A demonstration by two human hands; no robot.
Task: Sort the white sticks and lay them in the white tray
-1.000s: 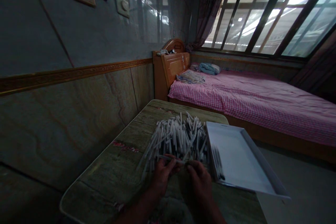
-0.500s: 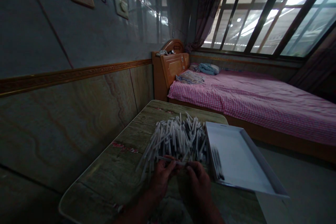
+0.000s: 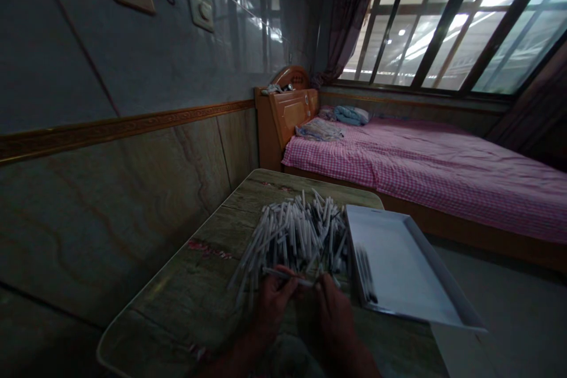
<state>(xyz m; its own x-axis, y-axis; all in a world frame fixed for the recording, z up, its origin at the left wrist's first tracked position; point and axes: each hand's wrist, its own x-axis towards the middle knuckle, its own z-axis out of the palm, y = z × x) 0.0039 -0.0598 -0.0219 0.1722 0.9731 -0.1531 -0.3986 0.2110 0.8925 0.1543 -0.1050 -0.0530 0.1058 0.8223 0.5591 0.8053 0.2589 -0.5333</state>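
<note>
A heap of several thin white sticks with dark tips (image 3: 296, 233) lies on a marbled table (image 3: 199, 289). At the heap's near edge my left hand (image 3: 273, 302) and my right hand (image 3: 333, 313) are closed on the two ends of a single white stick (image 3: 286, 275), held level between them. To the right lies a shallow white tray (image 3: 401, 269), with a few dark-tipped sticks (image 3: 367, 276) laid along its left side. The room is dim, so finger detail is poor.
The table stands against a tiled wall (image 3: 110, 201) on the left. A bed with a pink checked cover (image 3: 425, 171) and wooden headboard (image 3: 287, 109) fills the far side under a barred window (image 3: 452, 23). The tray overhangs the table's right edge above bare floor (image 3: 509, 319).
The hands and the stick between them have stayed nearly in place, shifting a little toward me. The view has drifted slightly.
</note>
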